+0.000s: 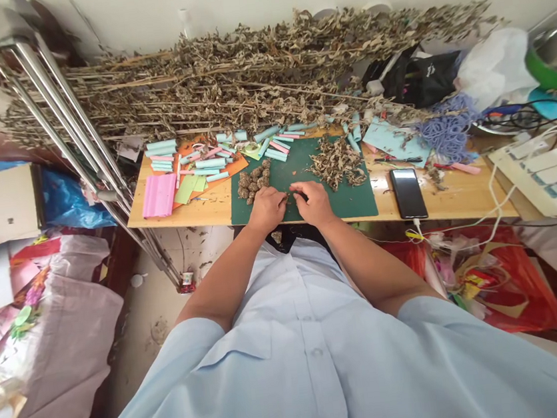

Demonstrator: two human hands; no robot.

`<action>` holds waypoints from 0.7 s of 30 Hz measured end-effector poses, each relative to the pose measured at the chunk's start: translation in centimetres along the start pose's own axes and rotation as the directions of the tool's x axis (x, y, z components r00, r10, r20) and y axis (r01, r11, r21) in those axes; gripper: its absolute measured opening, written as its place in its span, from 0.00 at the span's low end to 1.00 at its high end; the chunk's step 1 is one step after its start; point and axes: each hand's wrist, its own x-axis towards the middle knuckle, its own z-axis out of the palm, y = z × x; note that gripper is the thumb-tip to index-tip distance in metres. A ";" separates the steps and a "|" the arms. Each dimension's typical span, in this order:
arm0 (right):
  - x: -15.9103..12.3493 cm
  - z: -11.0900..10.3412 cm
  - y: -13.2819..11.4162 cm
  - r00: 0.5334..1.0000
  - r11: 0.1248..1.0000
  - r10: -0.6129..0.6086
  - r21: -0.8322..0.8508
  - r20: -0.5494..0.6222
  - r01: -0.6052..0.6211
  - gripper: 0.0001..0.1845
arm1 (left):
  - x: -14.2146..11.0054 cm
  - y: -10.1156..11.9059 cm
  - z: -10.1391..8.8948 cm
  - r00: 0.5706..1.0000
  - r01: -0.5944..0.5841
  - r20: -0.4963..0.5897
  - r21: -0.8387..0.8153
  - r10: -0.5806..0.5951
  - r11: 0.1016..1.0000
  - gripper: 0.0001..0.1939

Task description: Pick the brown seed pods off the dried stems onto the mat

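Observation:
My left hand [266, 209] and my right hand [314, 203] meet near the front edge of a green cutting mat [298, 160]. The fingers of both are curled inward, tips close together; whatever they pinch is too small or hidden to name. Just beyond my left hand sits a cluster of brown balls [254, 181] that look like rolled dried leaves. A loose heap of dried leaves [337, 162] lies on the mat beyond my right hand.
Paper rolls [213, 164] and pink paper [159, 196] lie left on the wooden table [140, 208]. Bundles of dried stalks [243, 79] line the back. Rightward are a phone [408, 194] with cable, purple cord [447, 126] and a power strip [539, 179]. Metal crutches [65, 106] lean at left.

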 end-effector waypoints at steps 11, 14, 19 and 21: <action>0.0 0.0 0.0 0.998 1.000 -0.028 0.000 0.054 0.028 0.21 | 0.1 0.2 -0.2 1.000 0.005 0.006 0.018 -0.005 1.000 0.14; 0.0 -0.1 0.1 1.000 1.000 -0.011 -0.013 0.007 0.011 0.20 | 0.0 0.2 -0.2 1.000 0.005 -0.007 0.011 -0.005 1.000 0.12; 0.0 -0.1 0.1 0.999 0.999 -0.036 -0.035 0.002 0.036 0.19 | 0.0 0.2 -0.2 1.000 0.001 -0.011 0.008 -0.001 1.000 0.11; -0.1 -0.1 0.1 0.998 0.997 -0.062 -0.032 0.034 0.063 0.17 | 0.0 0.2 -0.2 1.000 -0.001 -0.013 0.009 0.001 1.000 0.11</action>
